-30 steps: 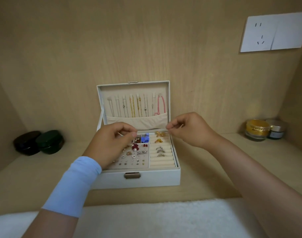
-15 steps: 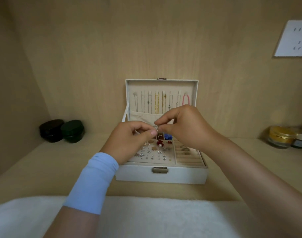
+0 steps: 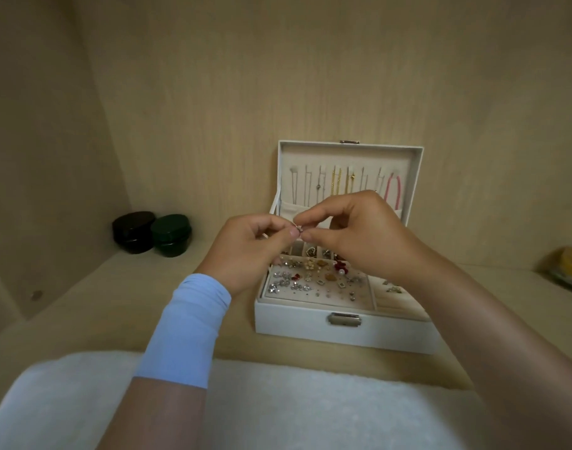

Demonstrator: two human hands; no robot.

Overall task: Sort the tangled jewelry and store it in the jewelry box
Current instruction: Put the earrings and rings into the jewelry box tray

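Jewelry box (image 3: 294, 326) stands open on the bench (image 3: 115, 303), lid upright against the back wall, with necklaces (image 3: 336, 186) hanging in a row inside the lid and small studs (image 3: 310, 284) spread over the padded tray below. A second ago the two hands were apart above the tray. Now they have closed in on each other. The left hand (image 3: 249, 251) and the right hand (image 3: 359, 235) both pinch one tiny silvery piece (image 3: 299, 228) between thumb and fingertips, held just above the back of the tray and in front of the lid's pocket. I cannot tell what kind of piece it is, as it is too small. My guess is that the person is working a clasp or a knot loose, so this piece is not yet stored.

The view has also swung to the left, and the wall socket has gone from sight. A black pot (image 3: 133, 232) and a green pot (image 3: 171, 235) sit touching at the far left, and a white towel (image 3: 278, 401) lies nearest. I can read no brand, label or writing anywhere.
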